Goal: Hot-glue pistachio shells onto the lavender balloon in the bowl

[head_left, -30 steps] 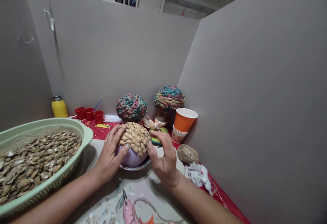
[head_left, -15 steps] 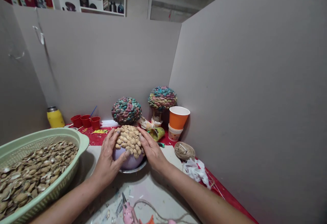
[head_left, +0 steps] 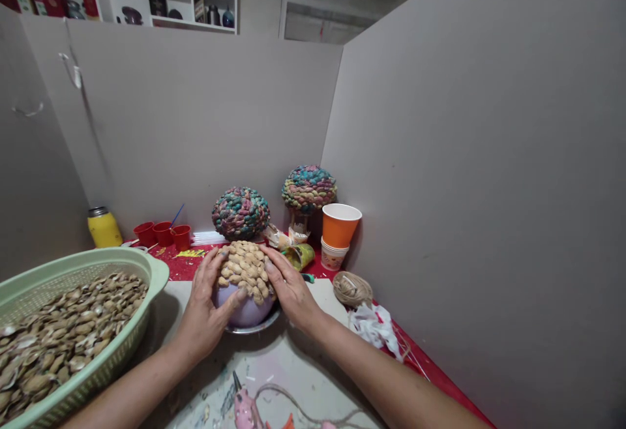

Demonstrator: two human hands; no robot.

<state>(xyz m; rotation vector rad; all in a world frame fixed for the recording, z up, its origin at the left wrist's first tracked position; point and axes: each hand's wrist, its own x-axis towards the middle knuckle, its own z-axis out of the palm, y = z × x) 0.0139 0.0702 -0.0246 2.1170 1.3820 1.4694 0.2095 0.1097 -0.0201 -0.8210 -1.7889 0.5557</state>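
A smooth purple balloon (head_left: 247, 313), its top covered with peanut shells (head_left: 244, 269), rests in a shallow metal dish (head_left: 254, 330). My left hand (head_left: 209, 295) curves around its left side, thumb on the purple surface just below the shells. On the right side, my right hand (head_left: 289, 285) presses its fingers against the shells. Together they cup the balloon between them. In front, a pink glue gun (head_left: 246, 409) lies on the grey board, nozzle pointing away from me.
At left stands a green basket (head_left: 156, 272) of loose peanut shells. Behind are two painted shell domes (head_left: 240, 212), red cups (head_left: 182, 237) and a yellow bottle (head_left: 104, 228). An orange cup (head_left: 341, 223), twine (head_left: 352, 289) and a white plastic bag (head_left: 374, 326) line the right.
The view has shifted very slightly. Both hands stay around the shell-covered balloon, with no clear movement of the balloon in its dish.
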